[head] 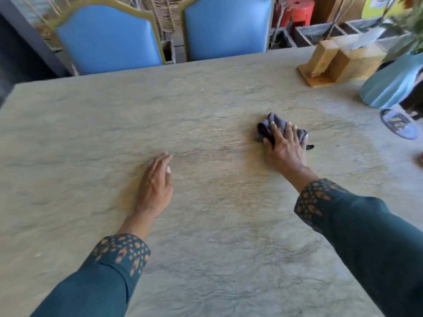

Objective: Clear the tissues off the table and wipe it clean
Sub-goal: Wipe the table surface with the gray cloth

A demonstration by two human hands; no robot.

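A wide stone-textured table (pixel 91 133) fills the view. My right hand (pixel 285 147) lies flat on a crumpled dark grey cloth (pixel 278 121) right of the table's middle, fingers spread and pressing it down. My left hand (pixel 155 181) rests on the bare tabletop near the centre, fingers straight and together, holding nothing. No loose tissues show on the table surface.
A wooden tissue holder (pixel 338 60) with white tissues stands at the back right. Beside it is a pale blue vase (pixel 393 83) with greenery, and a patterned coaster (pixel 399 123) lies near the right edge. Two blue chairs (pixel 107 40) stand behind the far edge.
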